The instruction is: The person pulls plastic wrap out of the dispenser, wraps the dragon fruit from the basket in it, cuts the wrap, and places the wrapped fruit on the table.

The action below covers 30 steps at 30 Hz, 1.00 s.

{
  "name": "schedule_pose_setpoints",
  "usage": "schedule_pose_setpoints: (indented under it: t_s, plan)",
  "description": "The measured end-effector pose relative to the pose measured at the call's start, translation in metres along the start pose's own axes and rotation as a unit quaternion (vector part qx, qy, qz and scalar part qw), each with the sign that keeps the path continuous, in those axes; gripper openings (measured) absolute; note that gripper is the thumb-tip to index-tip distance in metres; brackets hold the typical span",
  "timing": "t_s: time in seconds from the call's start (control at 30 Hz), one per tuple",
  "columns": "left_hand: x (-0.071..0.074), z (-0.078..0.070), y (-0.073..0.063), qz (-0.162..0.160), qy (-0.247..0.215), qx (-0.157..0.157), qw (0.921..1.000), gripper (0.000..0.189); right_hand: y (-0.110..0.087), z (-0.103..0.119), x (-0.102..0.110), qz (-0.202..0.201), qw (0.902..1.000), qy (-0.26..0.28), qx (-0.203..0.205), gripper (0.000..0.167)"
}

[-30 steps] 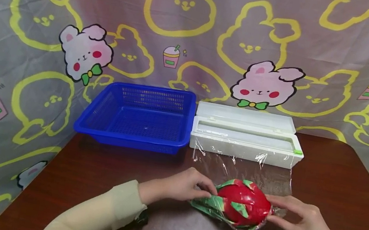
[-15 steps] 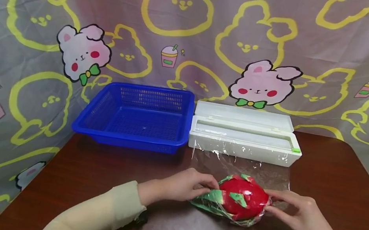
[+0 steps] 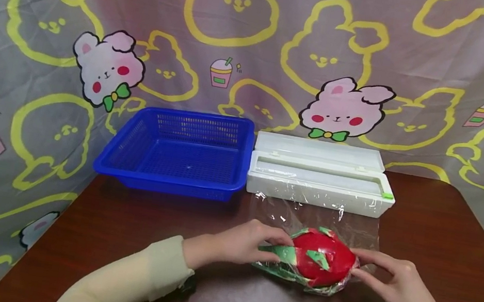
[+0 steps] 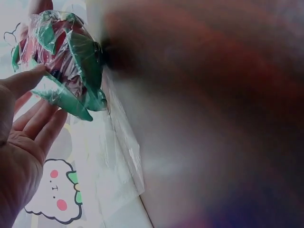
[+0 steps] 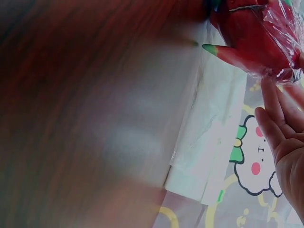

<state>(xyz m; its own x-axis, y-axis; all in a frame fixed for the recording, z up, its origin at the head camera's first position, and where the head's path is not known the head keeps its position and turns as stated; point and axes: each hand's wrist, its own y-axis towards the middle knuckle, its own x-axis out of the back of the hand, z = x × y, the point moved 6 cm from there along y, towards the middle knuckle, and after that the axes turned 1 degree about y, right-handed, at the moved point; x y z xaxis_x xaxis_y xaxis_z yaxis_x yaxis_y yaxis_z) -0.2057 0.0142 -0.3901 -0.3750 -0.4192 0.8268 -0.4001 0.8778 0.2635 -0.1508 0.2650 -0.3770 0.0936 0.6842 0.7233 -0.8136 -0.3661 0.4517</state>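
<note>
**Reader:** Head view: what has just changed?

**Author:** Against one second ago, the dragon fruit (image 3: pixel 331 256) sits slightly nearer the white box (image 3: pixel 310 196). A leaf on its upper side has shifted too, so it has probably been rolled, though sliding cannot be ruled out. The left hand (image 3: pixel 247 244) now spreads wider about the green, leafy end.

**Reader:** What does this mean for the work?

**Author:** Wrapping appears to be under way but incomplete: clear film (image 3: pixel 312 216) covers the fruit, while a sheet of it runs back to the box.

**Reader:** And the fruit's position?

**Author:** It lies between the hands, above the near part of the table (image 3: pixel 152 247). The right hand (image 3: pixel 402 287) pinches the red end between thumb and forefinger.

**Reader:** Left wrist view?

**Author:** The left thumb presses the film-covered leafy end; the other fingers extend along the opposite side, so the end is held between them.

**Reader:** Right wrist view?

**Author:** A fingertip meets the crinkled film at the red end. The thumb's contact cannot be made out here.
</note>
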Motion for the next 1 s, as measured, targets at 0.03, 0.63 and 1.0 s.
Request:
schedule_pose_setpoints:
  t_s: [0.03,0.63,1.0]
  plan:
    - [0.001,0.000,0.000,0.000,-0.004,0.000,1.0000,0.035,0.000,-0.001,0.000,0.001,1.0000,-0.005,-0.006,0.048]
    - [0.008,0.015,0.015,0.001,-0.027,0.021,0.9994,0.044,0.013,-0.012,-0.002,0.019,0.9973,-0.013,-0.069,0.032]
    - [0.007,0.034,0.023,0.025,-0.100,0.085,0.9911,0.043,0.024,-0.028,-0.006,0.039,0.9904,-0.029,-0.130,0.028]
